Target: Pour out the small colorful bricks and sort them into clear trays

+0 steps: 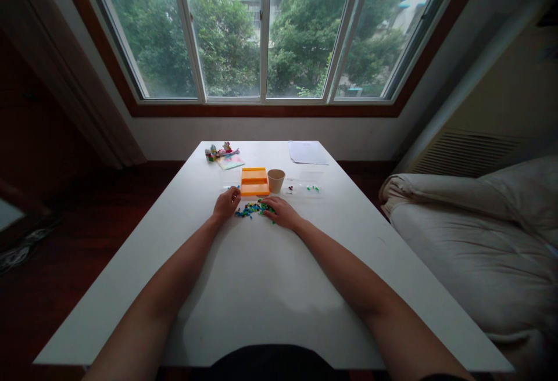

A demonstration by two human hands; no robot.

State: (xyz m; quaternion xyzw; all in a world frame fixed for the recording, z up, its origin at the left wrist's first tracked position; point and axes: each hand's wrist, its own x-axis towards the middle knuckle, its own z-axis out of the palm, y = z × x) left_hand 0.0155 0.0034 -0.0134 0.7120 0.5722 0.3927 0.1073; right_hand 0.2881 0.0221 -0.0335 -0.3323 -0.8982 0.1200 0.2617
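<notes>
A loose pile of small blue, green and yellow pieces (pixel 249 209) lies on the white table between my two hands. My right hand (pixel 282 212) rests over the pile's right side, its fingers stretched out and touching the pieces. To the pile's upper left, my left hand (pixel 226 202) is closed with the fingertips together, beside a clear tray (pixel 225 179). Whatever those fingers pinch is too small to name. Just beyond the pile stands an orange box (pixel 255 188) with an open compartment, and a paper cup (pixel 276 180) is right next to it.
Right of the cup, a clear tray (pixel 300 191) holds a few dark red and green pieces. Small colourful figures (pixel 220 151) and a pastel card (pixel 231 162) sit at the far left; white paper sheets (pixel 307 153) lie far right. A covered sofa (pixel 475 241) flanks the table (pixel 279 288).
</notes>
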